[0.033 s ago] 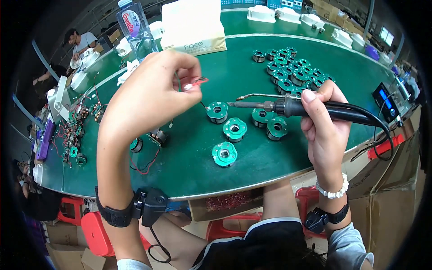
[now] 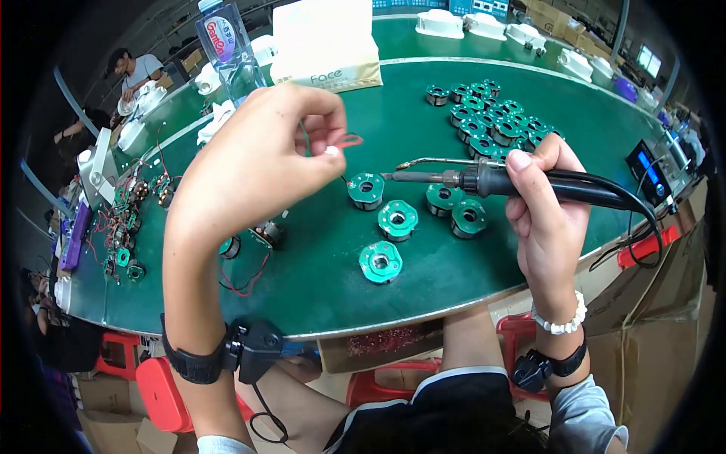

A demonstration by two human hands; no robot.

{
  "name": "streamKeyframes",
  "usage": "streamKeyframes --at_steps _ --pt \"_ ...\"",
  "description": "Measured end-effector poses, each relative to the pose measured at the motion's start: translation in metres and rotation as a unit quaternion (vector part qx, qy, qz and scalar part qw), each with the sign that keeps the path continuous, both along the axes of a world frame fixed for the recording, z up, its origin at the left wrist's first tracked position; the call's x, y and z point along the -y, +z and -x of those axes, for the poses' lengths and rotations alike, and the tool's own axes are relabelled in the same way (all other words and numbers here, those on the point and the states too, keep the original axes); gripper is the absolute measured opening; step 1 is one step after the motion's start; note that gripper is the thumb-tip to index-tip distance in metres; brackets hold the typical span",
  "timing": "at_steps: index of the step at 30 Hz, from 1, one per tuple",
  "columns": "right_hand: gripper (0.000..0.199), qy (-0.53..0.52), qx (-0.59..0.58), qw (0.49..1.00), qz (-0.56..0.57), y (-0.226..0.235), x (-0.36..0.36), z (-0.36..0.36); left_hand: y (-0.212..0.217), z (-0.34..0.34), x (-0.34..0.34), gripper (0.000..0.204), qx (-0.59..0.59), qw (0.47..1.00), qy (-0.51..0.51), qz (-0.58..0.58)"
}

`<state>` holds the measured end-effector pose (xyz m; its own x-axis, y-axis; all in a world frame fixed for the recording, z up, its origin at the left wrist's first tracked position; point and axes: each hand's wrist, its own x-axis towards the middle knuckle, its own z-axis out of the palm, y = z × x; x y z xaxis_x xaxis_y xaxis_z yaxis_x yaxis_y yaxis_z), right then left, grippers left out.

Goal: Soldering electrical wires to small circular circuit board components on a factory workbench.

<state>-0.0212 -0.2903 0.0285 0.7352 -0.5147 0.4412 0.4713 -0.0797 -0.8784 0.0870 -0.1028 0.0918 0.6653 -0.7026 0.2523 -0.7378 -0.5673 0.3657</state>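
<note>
My left hand (image 2: 280, 140) is closed in a pinch on thin wires (image 2: 349, 141), a red loop and a dark strand showing beyond the fingertips. A small white piece shows at the thumb. My right hand (image 2: 546, 208) grips a black-handled soldering iron (image 2: 499, 181) that points left. A thin metal tube runs above its dark tip. The tip is at the right edge of a green-topped ring-shaped coil part (image 2: 366, 189), though I cannot tell whether they touch. A dark wire end lies at that part's left side. Several similar parts (image 2: 380, 262) stand nearer me and to the right.
A dense cluster of green coil parts (image 2: 495, 117) covers the far right. Wired parts (image 2: 125, 219) lie at the left, with a water bottle (image 2: 231, 49) and a tissue pack (image 2: 327, 45) behind. A soldering station (image 2: 650, 174) stands at the right, its cable (image 2: 643, 227) looping beside my wrist.
My left hand has shifted slightly right with the wires, and the red loop now points further right. The right hand and soldering iron have barely moved.
</note>
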Motion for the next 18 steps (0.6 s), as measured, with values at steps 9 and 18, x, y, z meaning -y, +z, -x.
streamKeyframes --at_steps 9,18 --pt "0.022 0.024 -0.002 1.0 0.009 0.002 0.002 -0.015 -0.011 -0.007 -0.009 0.013 -0.123 0.981 -0.109 0.1" --pt "0.023 0.058 -0.039 0.997 0.036 -0.002 -0.004 -0.012 -0.019 0.002 -0.012 0.009 -0.087 0.975 -0.092 0.18"
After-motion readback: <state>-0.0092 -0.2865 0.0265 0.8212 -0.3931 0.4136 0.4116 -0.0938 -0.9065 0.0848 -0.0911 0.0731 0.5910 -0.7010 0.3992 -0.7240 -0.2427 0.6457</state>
